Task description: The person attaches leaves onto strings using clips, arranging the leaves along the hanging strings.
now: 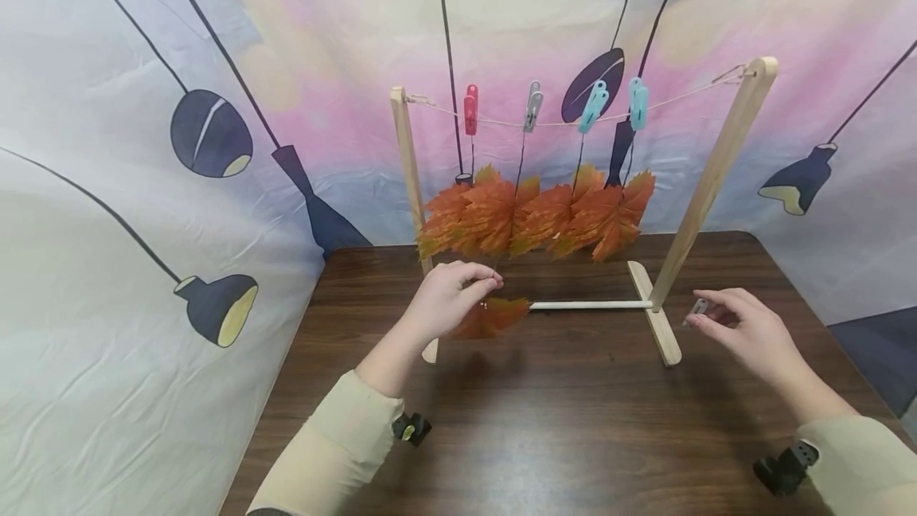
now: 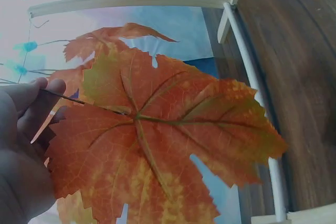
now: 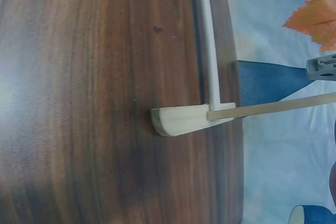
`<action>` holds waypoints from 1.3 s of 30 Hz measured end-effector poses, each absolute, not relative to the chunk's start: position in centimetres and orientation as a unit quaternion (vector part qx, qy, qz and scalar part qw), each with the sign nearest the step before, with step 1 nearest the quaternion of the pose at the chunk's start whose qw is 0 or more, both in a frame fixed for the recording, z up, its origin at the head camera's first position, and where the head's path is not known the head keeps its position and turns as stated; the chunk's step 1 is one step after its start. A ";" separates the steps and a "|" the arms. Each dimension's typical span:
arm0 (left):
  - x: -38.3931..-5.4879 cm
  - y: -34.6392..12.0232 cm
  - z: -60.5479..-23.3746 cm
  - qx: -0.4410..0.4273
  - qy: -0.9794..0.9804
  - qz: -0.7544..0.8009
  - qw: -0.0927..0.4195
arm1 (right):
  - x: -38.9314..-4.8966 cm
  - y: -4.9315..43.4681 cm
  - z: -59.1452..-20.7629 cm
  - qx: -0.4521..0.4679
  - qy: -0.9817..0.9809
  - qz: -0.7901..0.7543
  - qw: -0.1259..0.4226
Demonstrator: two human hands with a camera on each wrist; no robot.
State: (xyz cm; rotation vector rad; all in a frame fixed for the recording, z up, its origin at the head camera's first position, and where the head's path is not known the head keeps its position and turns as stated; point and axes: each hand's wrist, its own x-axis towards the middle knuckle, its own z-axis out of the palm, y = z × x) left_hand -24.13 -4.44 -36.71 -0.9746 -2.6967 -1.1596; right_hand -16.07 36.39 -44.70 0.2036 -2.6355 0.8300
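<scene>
My left hand pinches the thin stem of an orange maple-like leaf between thumb and fingertips. In the left wrist view that leaf spreads out flat beyond the fingers, green at its edges. My right hand, right of the wooden stand, grips a small grey clothespin at its fingertips. Only an end of this clothespin enters the right wrist view. Several similar leaves hang by their stems from a string, under a red clothespin, another grey clothespin and two light blue clothespins.
The string runs between two wooden posts. A white rod joins the posts low down, and a wooden foot stands on the dark brown table. Behind hangs a cloth backdrop printed with lamps.
</scene>
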 end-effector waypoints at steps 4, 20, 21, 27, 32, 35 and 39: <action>-24.8 -3.2 -36.1 -0.303 -0.865 -0.401 -0.001 | -16.4 36.4 -44.1 0.064 -0.932 0.306 0.185; -25.5 -0.5 -34.9 -0.269 -0.849 -0.453 -0.042 | -18.0 36.0 -41.1 0.051 -0.930 0.301 0.205; -25.5 -0.4 -34.9 -0.269 -0.849 -0.453 -0.043 | -18.1 35.9 -40.9 0.053 -0.929 0.303 0.208; -25.9 0.2 -34.8 -0.271 -0.845 -0.458 -0.049 | -18.5 35.7 -39.9 0.046 -0.924 0.314 0.213; -26.1 0.8 -34.4 -0.265 -0.839 -0.472 -0.051 | -18.9 35.7 -39.1 0.048 -0.922 0.322 0.208; -26.2 1.2 -34.1 -0.267 -0.836 -0.476 -0.053 | -19.2 35.6 -38.7 0.053 -0.921 0.319 0.215; -26.2 1.7 -33.7 -0.269 -0.836 -0.475 -0.050 | -19.5 35.4 -38.1 0.048 -0.919 0.318 0.228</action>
